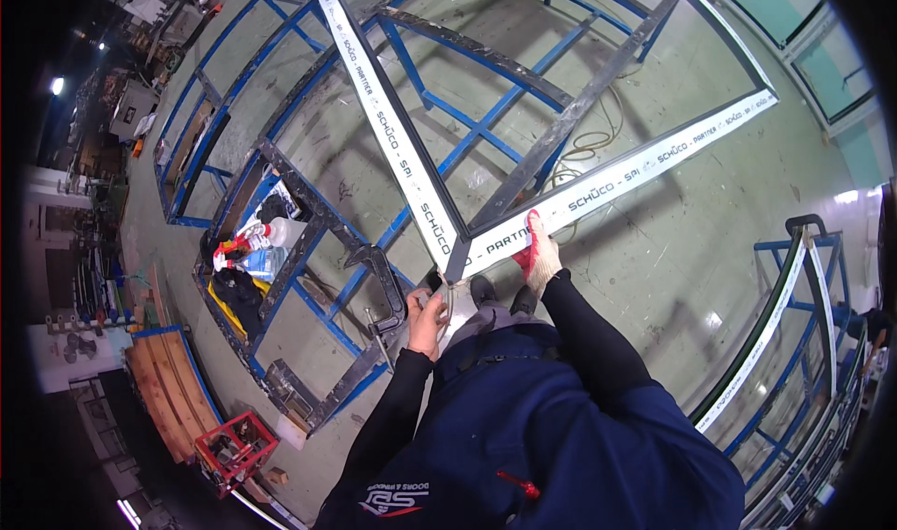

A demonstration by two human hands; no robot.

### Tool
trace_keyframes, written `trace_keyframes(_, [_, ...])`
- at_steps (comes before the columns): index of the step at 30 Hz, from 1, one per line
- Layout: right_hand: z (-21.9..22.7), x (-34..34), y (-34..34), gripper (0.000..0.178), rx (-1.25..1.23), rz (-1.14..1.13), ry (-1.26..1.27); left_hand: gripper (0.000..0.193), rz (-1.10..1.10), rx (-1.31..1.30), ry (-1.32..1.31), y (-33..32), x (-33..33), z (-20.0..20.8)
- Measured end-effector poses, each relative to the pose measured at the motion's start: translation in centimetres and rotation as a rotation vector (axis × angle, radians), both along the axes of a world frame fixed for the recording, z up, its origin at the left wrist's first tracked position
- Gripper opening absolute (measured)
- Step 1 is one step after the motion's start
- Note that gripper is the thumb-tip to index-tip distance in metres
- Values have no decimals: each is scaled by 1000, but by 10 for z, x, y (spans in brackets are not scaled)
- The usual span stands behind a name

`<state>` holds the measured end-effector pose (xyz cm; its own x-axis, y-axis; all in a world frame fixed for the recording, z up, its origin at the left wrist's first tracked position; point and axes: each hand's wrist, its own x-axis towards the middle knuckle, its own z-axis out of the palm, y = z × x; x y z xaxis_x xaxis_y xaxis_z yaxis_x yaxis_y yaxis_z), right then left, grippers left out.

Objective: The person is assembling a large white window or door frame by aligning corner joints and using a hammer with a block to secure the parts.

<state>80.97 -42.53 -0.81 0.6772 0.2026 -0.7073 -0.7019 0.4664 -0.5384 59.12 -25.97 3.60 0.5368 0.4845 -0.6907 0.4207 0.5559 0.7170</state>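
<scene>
A large frame point(584, 198), covered in printed white protective film and edged in dark strip, lies across the blue steel trestles with one corner pointing at me. My right hand point(542, 261), in a white and red work glove, grips its right-hand member close to that corner, thumb on top. Just below the corner is my bare left hand point(427, 322), its fingers closed in a pinch. Something thin and greyish shows at those fingertips, too small to name. A dark strip point(457, 261) crosses the corner joint. Left of my left hand, a black C-clamp point(385, 292) sits on the trestle.
Blue trestles point(481, 130) with dark, worn top bars stand under and left of the frame. One holds spray bottles point(280, 232) and dark cloths point(238, 298). A cable point(598, 137) coils on the floor. Another film-covered frame point(761, 338) leans at right; a red crate point(235, 448) stands lower left.
</scene>
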Motion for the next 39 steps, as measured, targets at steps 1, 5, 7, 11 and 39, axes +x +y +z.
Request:
trace_keyframes(1, [-3,-1,-1,55,-21,7,0,37,7,-1,0,-2,-1,1])
trace_keyframes(5, [-14,1,-11,55,-90,74,18,42,57,-35,7,-8,0,1])
trace_keyframes(7, [-17,1,-14,57,-92,91,-4,45,38,22,-12,-7,-2,-4])
trace_keyframes(11, [-13,-1,-11,62,-124,136,-7,52,-158,524,-4,8,-2,-28])
trace_keyframes(39, [-29,4,-20,59,-100,243,-78,65,-454,1061,471,25,74,3])
